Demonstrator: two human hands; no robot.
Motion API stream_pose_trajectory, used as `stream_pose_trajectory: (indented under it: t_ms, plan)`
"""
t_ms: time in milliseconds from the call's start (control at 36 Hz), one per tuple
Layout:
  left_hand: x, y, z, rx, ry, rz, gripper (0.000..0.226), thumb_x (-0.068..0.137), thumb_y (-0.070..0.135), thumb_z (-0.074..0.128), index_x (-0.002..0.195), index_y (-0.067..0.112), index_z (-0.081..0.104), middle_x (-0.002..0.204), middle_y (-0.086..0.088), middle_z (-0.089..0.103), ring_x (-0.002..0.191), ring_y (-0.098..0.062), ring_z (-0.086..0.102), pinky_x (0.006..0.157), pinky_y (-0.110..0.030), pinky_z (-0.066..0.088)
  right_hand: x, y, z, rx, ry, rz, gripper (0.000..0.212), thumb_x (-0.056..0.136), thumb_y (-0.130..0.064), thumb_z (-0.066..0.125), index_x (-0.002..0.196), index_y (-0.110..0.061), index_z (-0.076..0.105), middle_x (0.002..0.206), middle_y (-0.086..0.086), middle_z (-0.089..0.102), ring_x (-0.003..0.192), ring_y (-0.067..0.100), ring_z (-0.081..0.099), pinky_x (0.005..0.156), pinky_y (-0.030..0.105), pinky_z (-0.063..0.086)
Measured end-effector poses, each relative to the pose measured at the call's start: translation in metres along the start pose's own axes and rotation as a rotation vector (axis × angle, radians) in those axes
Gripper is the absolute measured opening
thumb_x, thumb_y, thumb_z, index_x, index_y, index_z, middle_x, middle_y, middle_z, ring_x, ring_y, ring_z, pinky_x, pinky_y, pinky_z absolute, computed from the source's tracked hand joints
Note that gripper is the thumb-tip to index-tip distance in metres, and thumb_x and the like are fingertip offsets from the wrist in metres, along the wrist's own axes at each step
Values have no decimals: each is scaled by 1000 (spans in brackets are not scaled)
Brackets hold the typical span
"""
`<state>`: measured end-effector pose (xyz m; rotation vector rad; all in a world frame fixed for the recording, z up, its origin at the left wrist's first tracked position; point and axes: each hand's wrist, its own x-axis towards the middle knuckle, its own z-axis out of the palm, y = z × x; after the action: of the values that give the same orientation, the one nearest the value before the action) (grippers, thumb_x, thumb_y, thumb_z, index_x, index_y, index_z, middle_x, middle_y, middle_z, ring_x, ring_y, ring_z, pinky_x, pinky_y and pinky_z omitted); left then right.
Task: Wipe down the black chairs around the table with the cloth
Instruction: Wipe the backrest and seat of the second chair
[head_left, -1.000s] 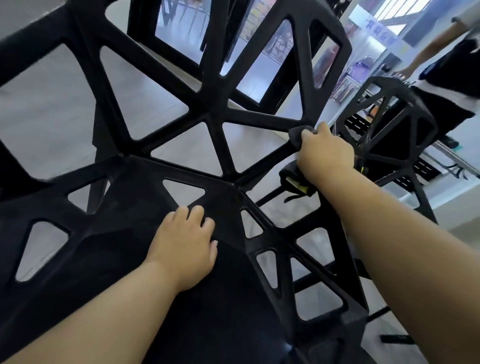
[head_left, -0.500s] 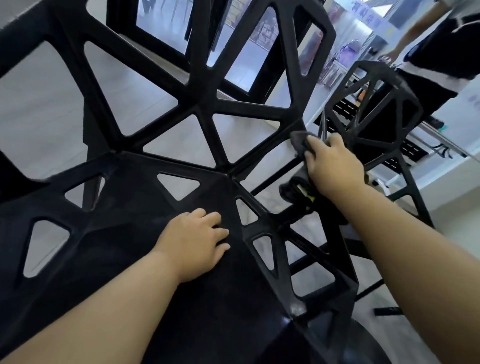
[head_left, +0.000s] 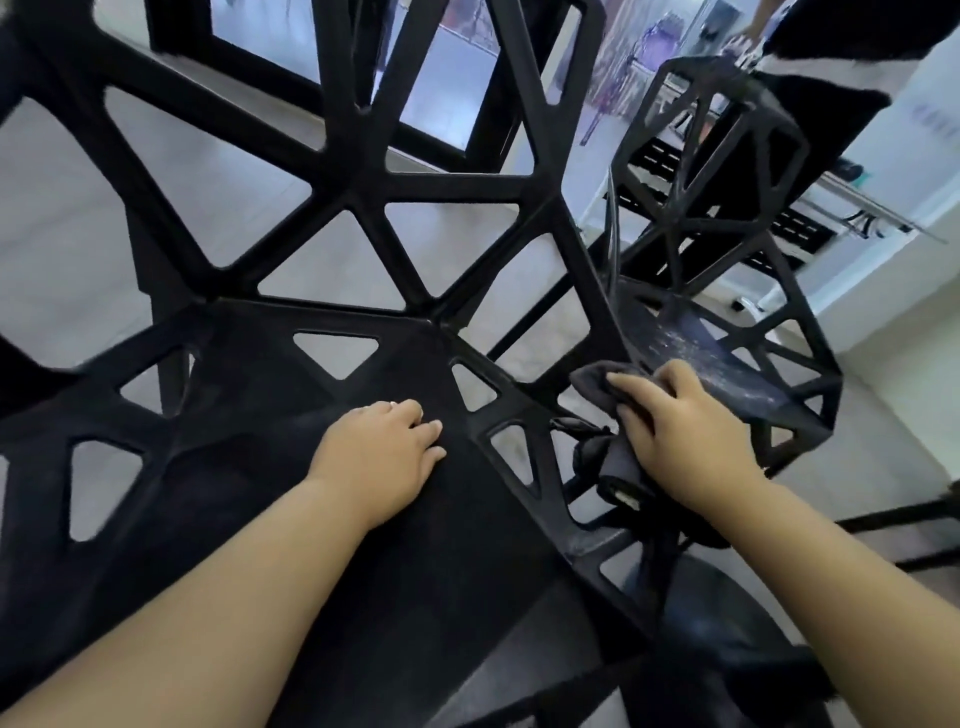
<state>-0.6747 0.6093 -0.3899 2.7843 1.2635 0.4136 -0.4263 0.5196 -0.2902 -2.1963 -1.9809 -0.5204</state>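
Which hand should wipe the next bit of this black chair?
The right hand: it grips the dark cloth at the chair's side frame; the left hand only rests on the seat, holding nothing.

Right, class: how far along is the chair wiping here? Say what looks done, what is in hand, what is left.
Done: the near chair has a seat that looks free of marks, under the resting left hand. In hand: the right hand holds the cloth against that chair's right edge. Left: the second chair, whose seat shows pale streaks.
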Motion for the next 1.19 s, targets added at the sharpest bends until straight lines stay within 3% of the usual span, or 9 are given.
stream_pose_trajectory:
  t_ms: [278, 417, 583, 750, 833, 972, 1194]
  plan:
    - [0, 10, -10, 33, -210, -93, 49, 101, 44, 20, 146, 27, 29, 148, 4, 32, 130, -19, 37, 100, -32, 35, 3, -13, 10, 22, 60, 96, 33, 91, -22, 60, 124, -20, 62, 103, 13, 49, 74, 34, 54, 55, 31, 38]
    - [-3, 17, -22, 47, -353, -110, 54, 100, 49, 18, 149, 27, 21, 155, 2, 20, 136, -22, 28, 101, -40, 40, -49, -5, 4, 185, -27, 329, 34, 93, -26, 54, 127, -24, 58, 102, 1, 46, 88, 26, 53, 70, 29, 36]
    - [-18, 31, -39, 15, -428, -30, 57, 93, 60, 30, 140, 29, 40, 145, 5, 37, 130, -23, 35, 101, -41, 40, -97, -4, 5, 426, -20, 373, 33, 93, -18, 56, 126, -17, 59, 102, 4, 52, 89, 11, 45, 71, 15, 28]
    - [-43, 37, -45, -75, -378, 24, 53, 93, 59, 33, 140, 35, 40, 148, 11, 33, 134, -16, 33, 105, -36, 37, -100, -27, 7, 338, 9, 492, 37, 93, -28, 53, 130, -25, 56, 113, 4, 50, 100, 24, 53, 75, 26, 34]
    - [-51, 37, -45, -106, -338, 31, 50, 94, 56, 34, 139, 36, 40, 148, 14, 33, 134, -12, 34, 103, -31, 37, -110, -57, 6, 219, -91, 312, 36, 92, -32, 51, 127, -31, 57, 112, -1, 50, 95, 27, 57, 72, 33, 43]
    - [-61, 35, -46, -128, -303, 50, 43, 96, 50, 36, 135, 36, 47, 141, 15, 41, 129, -9, 40, 99, -28, 39, -100, -72, -7, 334, -305, 109, 42, 87, -43, 40, 125, -37, 57, 96, -9, 46, 99, 21, 54, 80, 34, 45]
    - [-73, 28, -50, -145, -285, 9, 42, 95, 50, 37, 131, 34, 52, 132, 16, 48, 123, -7, 45, 98, -29, 41, -24, -71, -5, 104, -492, 36, 33, 92, -34, 41, 119, -42, 60, 108, 1, 43, 105, 29, 54, 86, 37, 42]
